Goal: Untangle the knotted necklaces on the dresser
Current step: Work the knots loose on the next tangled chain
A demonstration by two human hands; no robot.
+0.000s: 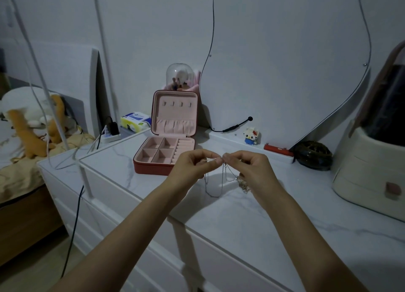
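A red jewellery box (166, 151) with a pink lining stands open on the white marble-look top, and behind it sits a glass dome (179, 76). To its left are a tissue pack (136, 120) and a power strip (110, 136) with a black plug; beyond them a stuffed toy (30, 116) lies on a bed. Along the wall to the right are a curved mirror (285, 61), a small block figure (251, 136), a red bar (277, 150), a dark round ball (313, 155) and a cream organizer (370, 171).

no readable text, print on the tissue pack (135, 121) too blurred to read
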